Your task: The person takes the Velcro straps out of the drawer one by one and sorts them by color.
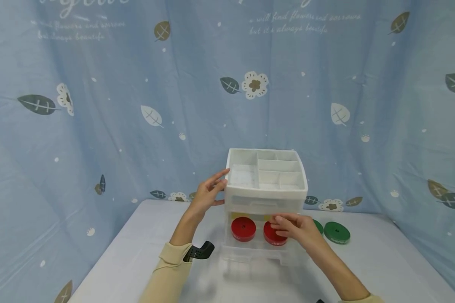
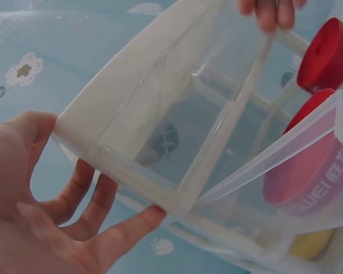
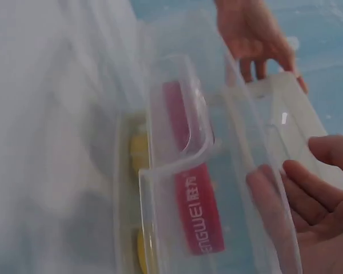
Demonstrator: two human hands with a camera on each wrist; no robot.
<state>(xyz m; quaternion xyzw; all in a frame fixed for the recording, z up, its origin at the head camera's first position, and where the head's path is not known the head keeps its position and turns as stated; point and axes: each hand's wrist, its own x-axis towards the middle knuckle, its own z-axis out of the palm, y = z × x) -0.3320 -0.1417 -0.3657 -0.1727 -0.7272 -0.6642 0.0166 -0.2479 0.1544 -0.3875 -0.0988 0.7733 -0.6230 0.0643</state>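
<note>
With its grip spread wide, the left hand [image 1: 207, 192] touches the nine-o'clock side of a white drawer unit [image 1: 267, 194], while the right hand [image 1: 302, 229], grip loosely parted, hovers near two red rolls [image 1: 243, 229] inside the six-o'clock, pulled-out drawer [image 1: 254, 253].

Red rolls [image 3: 200, 211], yellow pieces [image 3: 139, 153] visible through clear drawer [image 3: 166, 228]; hands [image 3: 326, 214] close by.

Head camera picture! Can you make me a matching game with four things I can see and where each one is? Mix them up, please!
1. Red discs
2. Green discs
3. Left hand
4. Blue curtain

A. Touching the side of the white box
B. Behind the table
C. In the pulled-out drawer
D. On the table

Right pairs: 1-C, 2-D, 3-A, 4-B.
</note>
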